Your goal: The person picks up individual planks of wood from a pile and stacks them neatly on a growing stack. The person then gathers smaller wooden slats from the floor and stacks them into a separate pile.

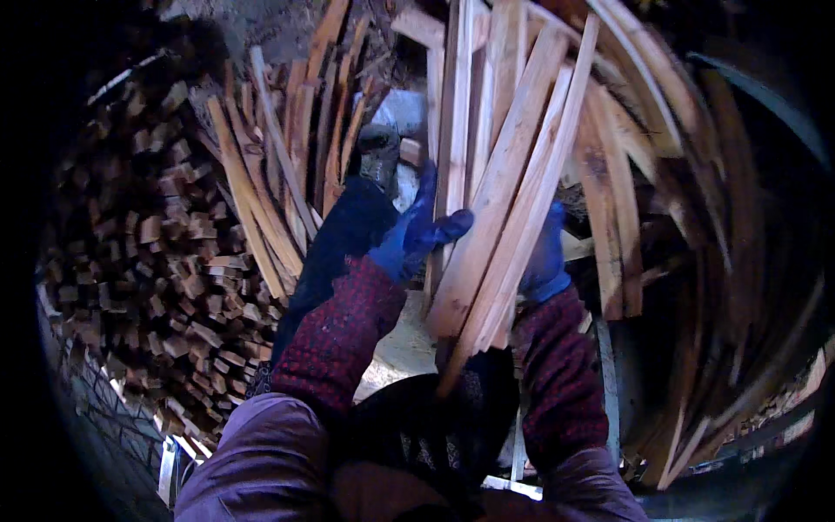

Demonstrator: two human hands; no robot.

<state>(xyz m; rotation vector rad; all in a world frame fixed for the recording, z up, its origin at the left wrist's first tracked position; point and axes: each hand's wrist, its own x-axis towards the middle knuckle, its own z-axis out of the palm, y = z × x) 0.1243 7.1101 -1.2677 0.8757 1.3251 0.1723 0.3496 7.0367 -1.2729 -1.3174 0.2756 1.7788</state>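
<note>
A bundle of long, pale wooden strips (509, 183) stands tilted in front of me, its lower ends near my lap. My left hand (422, 222), in a blue glove, is at the bundle's left side. Its fingers point up and its thumb is stretched out across the edge of the strips. My right hand (546, 261), also blue-gloved, grips the bundle from the right; the wood hides most of its fingers. Both forearms wear dark red patterned sleeve covers.
On the left is a large stack of cut wood (174, 270), its ends facing me. More loose strips (278, 165) lean beyond my left leg (335, 239). Long curved-looking boards (609, 200) lie to the right. The surroundings are dim.
</note>
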